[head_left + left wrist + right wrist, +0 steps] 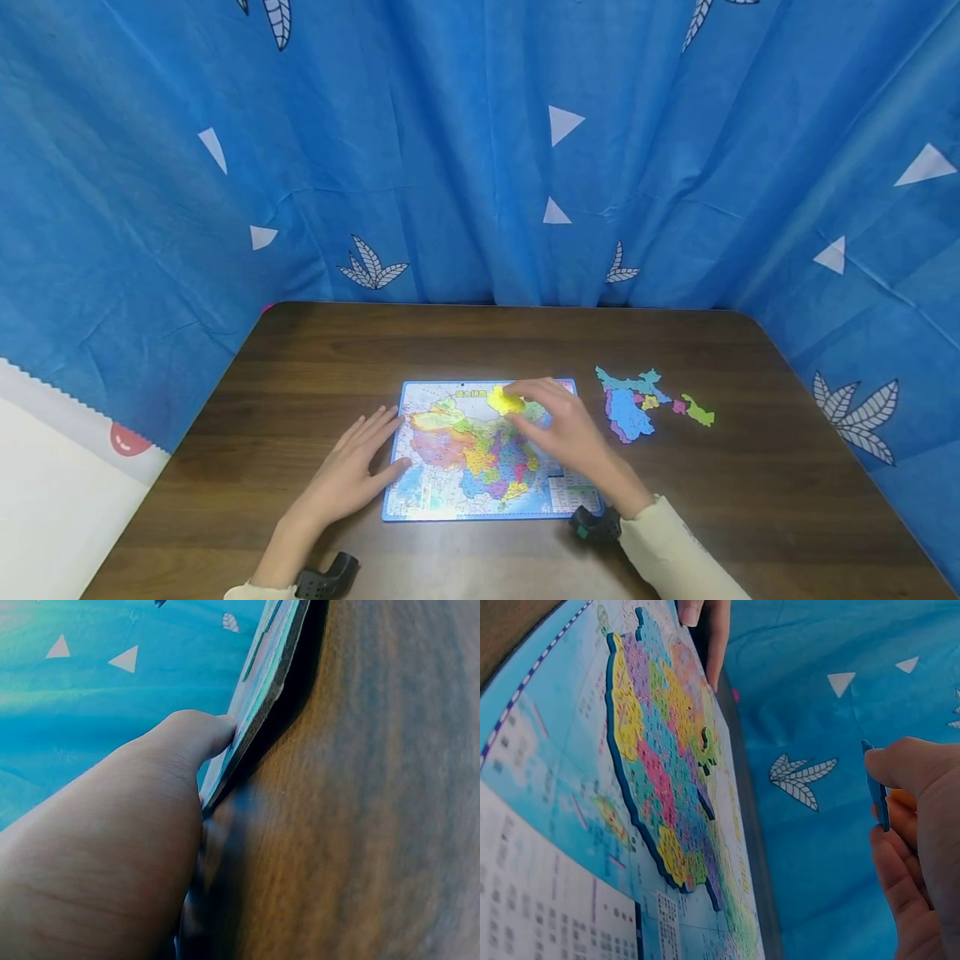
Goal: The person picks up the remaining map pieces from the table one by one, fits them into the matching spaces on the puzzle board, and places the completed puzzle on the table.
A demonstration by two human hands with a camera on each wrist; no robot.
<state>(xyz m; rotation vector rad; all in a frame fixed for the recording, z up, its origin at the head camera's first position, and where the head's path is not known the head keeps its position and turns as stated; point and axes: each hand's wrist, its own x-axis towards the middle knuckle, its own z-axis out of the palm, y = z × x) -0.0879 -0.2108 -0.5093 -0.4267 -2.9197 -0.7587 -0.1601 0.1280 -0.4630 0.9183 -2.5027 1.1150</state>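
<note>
A map puzzle board [442,507] with a blue rim lies on the table, many coloured province pieces fitted on it. Between thumb and fingers, my right hand [566,427] pinches a yellow puzzle piece [506,400] over the board's upper part. The right wrist view shows that puzzle piece [877,787] edge-on, thin and dark blue at its side, apart from the board. My left hand [351,471] rests at the board's left edge with fingers spread and fairly straight. In the left wrist view its thumb [199,735] touches the board's face near the edge; its other fingers are hidden.
To the right of the board, loose puzzle pieces [630,412] in blue, teal, purple and yellow lie grouped on the brown wooden table [750,500]. A green piece [699,411] lies just beyond them. A blue curtain [465,167] hangs behind the table.
</note>
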